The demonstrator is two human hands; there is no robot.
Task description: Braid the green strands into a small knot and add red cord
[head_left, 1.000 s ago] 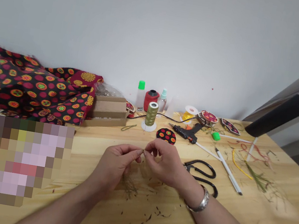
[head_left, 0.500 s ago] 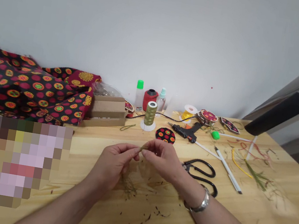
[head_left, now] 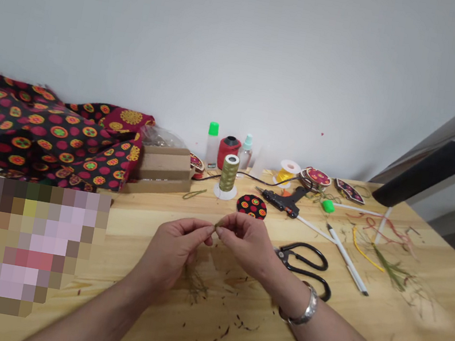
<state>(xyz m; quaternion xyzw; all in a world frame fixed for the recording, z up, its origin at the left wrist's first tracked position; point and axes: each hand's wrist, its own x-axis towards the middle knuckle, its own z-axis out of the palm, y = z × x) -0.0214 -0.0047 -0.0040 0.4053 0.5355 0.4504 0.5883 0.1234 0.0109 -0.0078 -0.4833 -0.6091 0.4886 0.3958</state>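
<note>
My left hand [head_left: 173, 249] and my right hand [head_left: 248, 244] meet above the middle of the wooden table [head_left: 360, 315]. Both pinch a small olive-green bit of thread [head_left: 217, 226] between thumb and fingertips. The piece is tiny and mostly hidden by my fingers. A silver bracelet [head_left: 309, 307] circles my right wrist. Thread clippings [head_left: 197, 285] lie on the wood just under my hands. A spool of olive-green thread [head_left: 229, 175] stands behind them, and a round patterned fabric disc [head_left: 252, 205] lies beside it.
Black scissors [head_left: 308, 261] lie right of my right hand, with a white pen [head_left: 347, 260], a black glue gun [head_left: 285, 202] and loose coloured cords [head_left: 375, 248] beyond. Patterned fabric [head_left: 54, 135], stacked cardboard boxes [head_left: 164, 170], bottles and a red spool [head_left: 229, 151] line the back.
My hands have stayed pinched together on the thread piece, shifting only slightly upward and left. Nothing else on the table has moved.
</note>
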